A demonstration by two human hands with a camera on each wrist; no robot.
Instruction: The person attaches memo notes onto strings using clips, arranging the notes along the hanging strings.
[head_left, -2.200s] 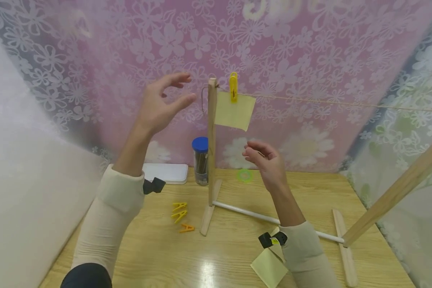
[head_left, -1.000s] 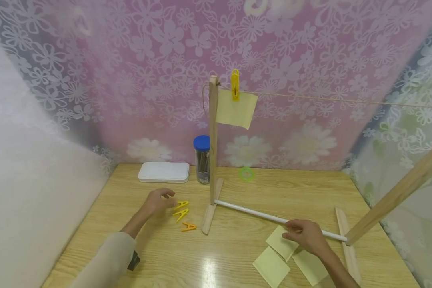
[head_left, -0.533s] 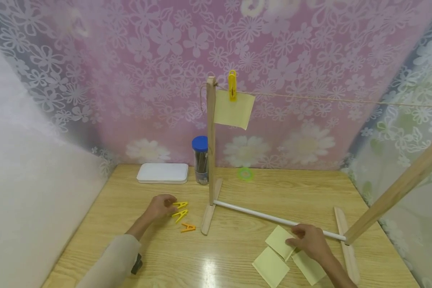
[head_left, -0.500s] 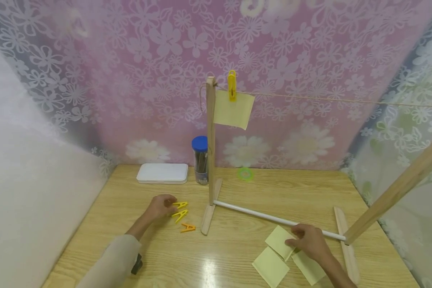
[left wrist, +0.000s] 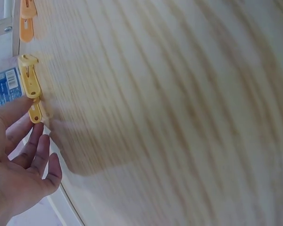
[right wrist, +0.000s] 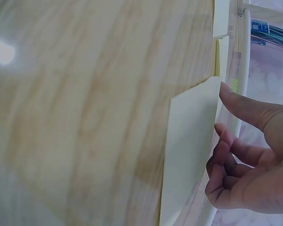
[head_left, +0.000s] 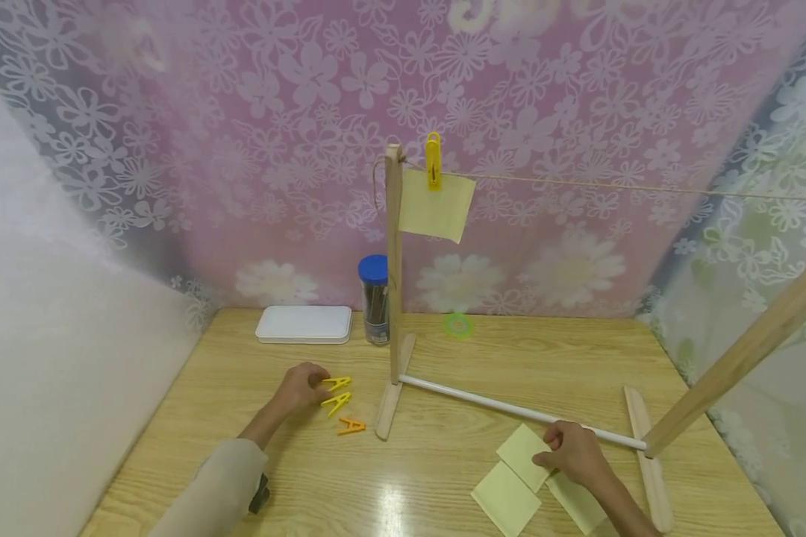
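My left hand (head_left: 302, 386) is low over the table at the left, thumb and forefinger pinching the handle end of the farther yellow clothespin (head_left: 339, 383). A second yellow clothespin (head_left: 337, 403) lies just in front of it, and an orange clothespin (head_left: 351, 426) nearer me. At the right, my right hand (head_left: 576, 453) has its thumb and forefinger at the edge of the upper yellow paper square (head_left: 522, 452), other fingers curled in the right wrist view. Two more squares lie beside it, a near square (head_left: 506, 498) and a right square (head_left: 574, 501) partly under the hand.
A wooden post (head_left: 394, 268) holds a string (head_left: 578, 181), where a yellow clothespin (head_left: 433, 160) hangs one square (head_left: 436, 209). A white rod (head_left: 477, 397) joins it to the right post (head_left: 732, 365). Behind stand a white case (head_left: 304, 324), a blue-lidded jar (head_left: 376, 298) and a green ring (head_left: 458, 325).
Both hands have come down from beside the hanging square to the table, the left to the clothespins, the right to the paper squares. Over the last half second they have barely moved.
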